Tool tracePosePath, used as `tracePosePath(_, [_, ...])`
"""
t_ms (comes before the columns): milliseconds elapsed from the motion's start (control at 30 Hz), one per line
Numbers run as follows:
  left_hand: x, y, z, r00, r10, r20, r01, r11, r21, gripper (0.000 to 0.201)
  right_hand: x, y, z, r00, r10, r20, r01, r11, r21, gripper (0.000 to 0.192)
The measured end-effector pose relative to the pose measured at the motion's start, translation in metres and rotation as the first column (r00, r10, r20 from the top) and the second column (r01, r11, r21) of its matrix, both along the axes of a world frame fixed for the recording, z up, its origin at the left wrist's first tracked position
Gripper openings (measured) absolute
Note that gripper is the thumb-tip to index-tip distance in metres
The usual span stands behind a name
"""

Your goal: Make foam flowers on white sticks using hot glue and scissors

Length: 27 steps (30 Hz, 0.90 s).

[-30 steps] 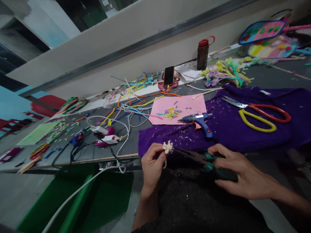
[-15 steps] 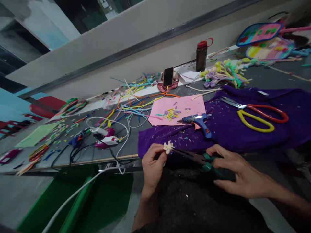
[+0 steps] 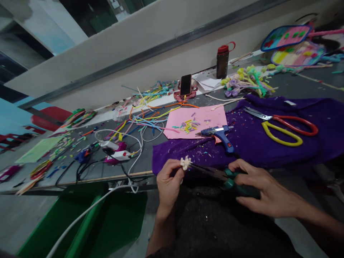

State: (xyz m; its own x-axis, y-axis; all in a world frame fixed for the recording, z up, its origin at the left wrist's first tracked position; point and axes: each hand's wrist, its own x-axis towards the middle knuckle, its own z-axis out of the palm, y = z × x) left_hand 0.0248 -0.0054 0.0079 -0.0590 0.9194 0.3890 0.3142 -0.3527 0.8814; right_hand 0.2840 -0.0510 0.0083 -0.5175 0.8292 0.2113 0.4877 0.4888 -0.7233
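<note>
Between the thumb and fingers of my left hand [image 3: 170, 181] is a small cream-coloured flower-like piece [image 3: 185, 163]. My right hand [image 3: 264, 188] grips the dark green handles of a pair of long-nose pliers [image 3: 216, 173]. The tips of the pliers reach the right side of the cream piece; whether they clamp it I cannot tell. Both hands are just in front of a purple cloth [image 3: 177, 150] on the table edge. A blue glue gun [image 3: 221, 137] lies beyond them, partly on a pink sheet [image 3: 197, 113] with small coloured bits [image 3: 190, 125].
Large scissors [image 3: 282, 125] with red and yellow handles lie on the cloth at right. A phone [image 3: 185, 85] and a dark bottle [image 3: 222, 62] stand at the back. Cables and power plugs [image 3: 118, 156] lie at left. A green chair [image 3: 107, 218] is below the table.
Almost nothing differs. The view has shifted very slightly; both hands, the cream piece and the pliers keep nearly the same positions.
</note>
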Motion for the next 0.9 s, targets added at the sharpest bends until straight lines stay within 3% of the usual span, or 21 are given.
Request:
tracePosePath(333, [-0.003, 0.0, -0.002, 0.999, -0.014, -0.032, 0.014, 1.0, -0.003, 0.006, -0.001, 0.001, -0.001, 1.0, 0.013, -0.019, -0.014, 1.0, -0.013, 0.01])
tracePosePath(733, [-0.008, 0.002, -0.005, 0.988, 0.009, -0.151, 0.005, 0.995, 0.095, 0.007, -0.002, 0.001, 0.0, 0.995, 0.068, -0.069, -0.077, 0.985, -0.152, 0.006])
tracePosePath(833, [-0.01, 0.003, -0.004, 0.982, 0.017, -0.186, 0.006, 0.993, 0.119, 0.006, 0.0, 0.002, 0.003, 0.989, 0.121, -0.082, -0.133, 0.979, -0.157, 0.005])
tracePosePath(900, [-0.011, 0.003, -0.003, 0.977, 0.029, -0.212, 0.001, 0.99, 0.139, 0.007, 0.003, 0.003, 0.008, 0.992, 0.093, -0.091, -0.105, 0.985, -0.137, 0.004])
